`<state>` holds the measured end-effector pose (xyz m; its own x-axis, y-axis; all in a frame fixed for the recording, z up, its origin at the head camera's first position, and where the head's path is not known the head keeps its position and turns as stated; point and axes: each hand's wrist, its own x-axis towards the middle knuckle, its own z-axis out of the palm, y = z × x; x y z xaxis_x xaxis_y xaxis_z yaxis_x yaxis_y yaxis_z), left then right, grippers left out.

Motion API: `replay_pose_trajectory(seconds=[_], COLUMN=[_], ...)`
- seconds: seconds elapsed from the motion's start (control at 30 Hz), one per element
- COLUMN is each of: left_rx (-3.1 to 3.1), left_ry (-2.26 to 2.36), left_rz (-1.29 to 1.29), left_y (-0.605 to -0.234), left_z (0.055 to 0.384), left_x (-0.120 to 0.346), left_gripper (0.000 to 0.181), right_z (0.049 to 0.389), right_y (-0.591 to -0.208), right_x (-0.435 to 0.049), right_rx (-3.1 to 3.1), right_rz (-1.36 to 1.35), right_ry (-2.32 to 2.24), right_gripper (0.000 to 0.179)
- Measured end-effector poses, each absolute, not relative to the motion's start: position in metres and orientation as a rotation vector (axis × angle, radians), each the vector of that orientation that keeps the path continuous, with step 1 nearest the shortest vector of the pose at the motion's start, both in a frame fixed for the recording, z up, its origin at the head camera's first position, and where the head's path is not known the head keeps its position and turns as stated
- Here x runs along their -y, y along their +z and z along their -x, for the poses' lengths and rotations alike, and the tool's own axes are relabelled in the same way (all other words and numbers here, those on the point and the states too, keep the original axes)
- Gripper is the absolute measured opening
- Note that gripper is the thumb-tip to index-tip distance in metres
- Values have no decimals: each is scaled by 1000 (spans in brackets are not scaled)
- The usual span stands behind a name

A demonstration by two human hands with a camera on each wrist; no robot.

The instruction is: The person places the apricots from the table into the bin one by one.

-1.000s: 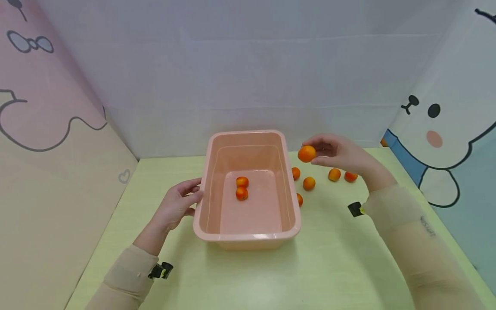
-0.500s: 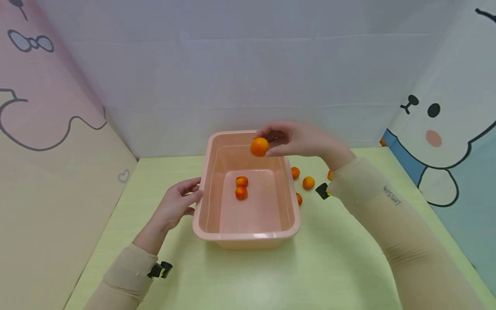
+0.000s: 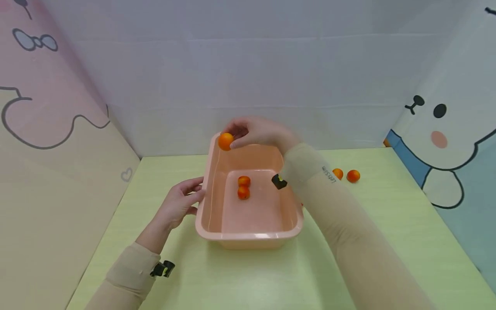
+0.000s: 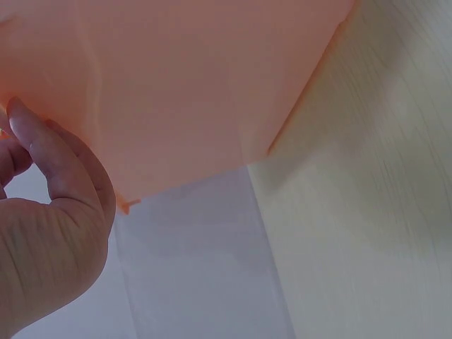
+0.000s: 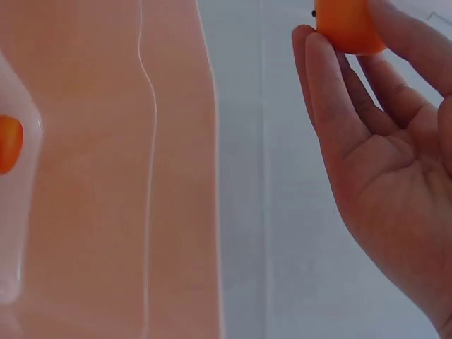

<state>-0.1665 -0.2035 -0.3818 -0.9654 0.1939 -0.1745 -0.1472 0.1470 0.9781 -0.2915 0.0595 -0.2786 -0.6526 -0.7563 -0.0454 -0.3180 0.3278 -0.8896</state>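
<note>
A pink plastic basin (image 3: 252, 235) stands on the table, with two small orange-red fruits (image 3: 243, 192) lying against each other on its floor. My left hand (image 3: 179, 201) holds the basin's left rim; the left wrist view has its fingers (image 4: 53, 152) curled against the pink wall (image 4: 183, 92). Over the basin's far left corner, my right hand (image 3: 257, 131) pinches a smooth, round orange fruit (image 3: 225, 141) between thumb and fingertips. The right wrist view has that same fruit (image 5: 347, 25) at its top edge, a small dark spot on its side.
Two more orange fruits, one partly behind the sleeve (image 3: 338, 173) and one uncovered (image 3: 353, 176), lie right of the basin on the pale green table (image 3: 391, 224). My right forearm crosses the basin's right rim and hides part of the table. A white back wall (image 3: 248, 77) rises behind.
My right hand has carried the orange fruit leftward from right of the basin to above its far left corner. Its forearm now covers several table fruits. The left hand stays at the rim.
</note>
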Motion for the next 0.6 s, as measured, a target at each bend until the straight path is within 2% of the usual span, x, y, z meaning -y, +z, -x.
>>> replay_pose_trajectory(seconds=[0.17, 0.4, 0.6], left_rx=[-2156, -2153, -2168], left_ry=[1912, 1923, 1914], left_rz=[-46, -59, -62], left_y=[-383, -383, -382], left_z=[167, 165, 164], left_x=[201, 198, 198], left_gripper=[50, 50, 50], right_z=[306, 308, 305], right_y=[-301, -338, -356], right_x=[-59, -63, -54], right_rx=[-2183, -2129, -2258], right_rz=[772, 401, 370], right_ry=[-1322, -1516, -1401], right_gripper=[36, 37, 37])
